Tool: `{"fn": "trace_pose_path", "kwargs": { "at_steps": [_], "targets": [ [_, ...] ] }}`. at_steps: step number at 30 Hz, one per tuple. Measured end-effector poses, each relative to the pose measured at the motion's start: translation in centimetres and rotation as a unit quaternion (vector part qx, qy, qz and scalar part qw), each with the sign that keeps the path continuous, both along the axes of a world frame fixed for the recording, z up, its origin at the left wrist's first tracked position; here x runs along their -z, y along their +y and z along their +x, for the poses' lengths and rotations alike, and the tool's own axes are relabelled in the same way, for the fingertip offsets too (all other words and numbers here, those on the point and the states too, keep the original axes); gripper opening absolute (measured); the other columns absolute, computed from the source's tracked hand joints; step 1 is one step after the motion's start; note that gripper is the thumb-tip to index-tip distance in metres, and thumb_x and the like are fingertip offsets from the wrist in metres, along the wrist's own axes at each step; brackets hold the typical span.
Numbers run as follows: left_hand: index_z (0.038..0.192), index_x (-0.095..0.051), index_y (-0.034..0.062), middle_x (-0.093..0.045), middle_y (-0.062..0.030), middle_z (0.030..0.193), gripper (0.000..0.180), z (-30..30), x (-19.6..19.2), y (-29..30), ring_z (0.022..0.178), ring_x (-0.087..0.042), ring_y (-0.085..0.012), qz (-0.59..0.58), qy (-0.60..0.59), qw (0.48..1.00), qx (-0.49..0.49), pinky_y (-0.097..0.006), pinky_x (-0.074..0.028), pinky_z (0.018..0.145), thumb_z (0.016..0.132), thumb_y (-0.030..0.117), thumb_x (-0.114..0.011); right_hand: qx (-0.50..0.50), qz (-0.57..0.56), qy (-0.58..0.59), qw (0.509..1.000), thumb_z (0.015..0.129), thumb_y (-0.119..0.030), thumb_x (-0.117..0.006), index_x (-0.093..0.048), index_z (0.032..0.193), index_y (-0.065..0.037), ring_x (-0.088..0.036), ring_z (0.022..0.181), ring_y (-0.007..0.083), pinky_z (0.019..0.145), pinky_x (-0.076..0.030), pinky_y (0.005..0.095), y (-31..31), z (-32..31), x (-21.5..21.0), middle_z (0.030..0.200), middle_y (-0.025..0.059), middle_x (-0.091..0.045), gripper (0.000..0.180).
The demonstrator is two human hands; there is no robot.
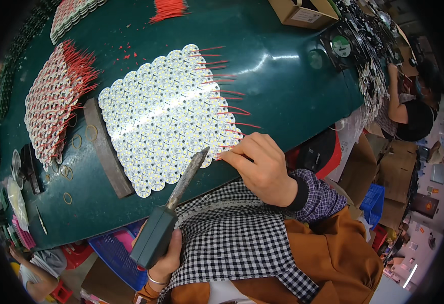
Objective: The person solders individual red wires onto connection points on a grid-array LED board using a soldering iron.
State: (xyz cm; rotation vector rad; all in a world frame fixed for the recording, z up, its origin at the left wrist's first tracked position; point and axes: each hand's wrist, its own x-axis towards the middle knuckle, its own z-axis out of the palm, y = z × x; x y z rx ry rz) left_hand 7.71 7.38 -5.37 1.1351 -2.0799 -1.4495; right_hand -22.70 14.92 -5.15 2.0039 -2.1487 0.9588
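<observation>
A white panel of joined round LED circuit boards (156, 114) lies flat on the green table, with a row of red wires (238, 109) sticking out from its right edge. My left hand (169, 257) is wrapped round the dark green handle of a soldering iron (154, 237). The iron's tip points up and right, over or touching the boards near the panel's lower right corner; I cannot tell which. Close beside the tip, my right hand (265, 169) is closed in a pinch at that corner. A short bit of red wire shows at its fingertips.
A dark flat bar (105, 152) borders the panel's left side. Beyond it stand stacked boards with red wires (54, 104) and rubber bands (77, 141). A red wire bundle (169, 9) and cardboard box (305, 14) lie at the far side. Another person (409, 114) sits at right.
</observation>
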Motion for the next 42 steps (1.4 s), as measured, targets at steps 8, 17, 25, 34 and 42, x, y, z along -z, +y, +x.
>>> {"fn": "trace_pose_path", "kwargs": {
  "at_steps": [8,17,25,34,42],
  "targets": [
    [0.125,-0.067,-0.0025,-0.072,-0.0117,0.117,0.036,-1.1,0.3,-0.6,0.083,-0.066,-0.0122,0.014,0.021,1.0,-0.017,-0.027,-0.055,0.072,0.089,-0.004,-0.073,-0.001,-0.036,-0.012,0.999,0.075,-0.005,-0.067,-0.069,0.096,-0.003,-0.061,0.077,0.0221,0.072,-0.049,0.0348,-2.0,-1.0,0.0,0.082,0.0049,-0.057,0.02],
    [0.123,-0.069,-0.0013,-0.072,-0.0115,0.113,0.032,-3.3,-1.4,-1.8,0.098,-0.068,-0.0172,0.05,-0.025,0.998,0.0,-0.031,-0.054,0.086,0.091,0.003,-0.075,0.012,-0.028,-0.008,0.999,0.075,-0.002,-0.073,-0.075,0.093,-0.006,-0.059,0.068,0.0194,0.061,-0.047,0.0335,-2.7,-1.0,0.9,0.077,0.0026,-0.059,0.019],
    [0.109,-0.072,-0.0016,-0.073,-0.0069,0.097,0.02,-3.6,-1.5,-1.9,0.083,-0.067,-0.0147,0.04,-0.051,0.998,-0.003,-0.029,-0.054,0.076,0.091,0.007,-0.077,0.017,-0.022,0.0,1.0,0.073,0.0,-0.074,-0.074,0.093,-0.005,-0.06,0.068,0.0193,0.06,-0.047,0.0332,-2.8,-1.0,0.9,0.077,0.003,-0.059,0.02],
    [0.114,-0.071,-0.0018,-0.071,-0.0056,0.099,0.023,-1.8,0.3,-1.4,0.079,-0.063,-0.0117,0.0,0.015,1.0,0.003,-0.026,-0.052,0.071,0.091,0.001,-0.074,0.023,-0.013,-0.006,1.0,0.073,0.001,-0.074,-0.075,0.093,-0.005,-0.06,0.07,0.0197,0.06,-0.047,0.0329,-2.8,-0.9,0.4,0.078,0.0035,-0.06,0.021],
    [0.127,-0.067,-0.0018,-0.071,-0.0088,0.115,0.037,-1.3,1.1,-1.4,0.089,-0.065,-0.012,0.02,0.028,0.999,-0.002,-0.026,-0.053,0.076,0.09,-0.002,-0.073,0.041,-0.014,-0.017,0.999,0.073,-0.002,-0.07,-0.072,0.094,-0.005,-0.06,0.076,0.0208,0.068,-0.048,0.034,-2.9,-1.3,-0.6,0.082,0.0037,-0.059,0.021]
  ]
}}
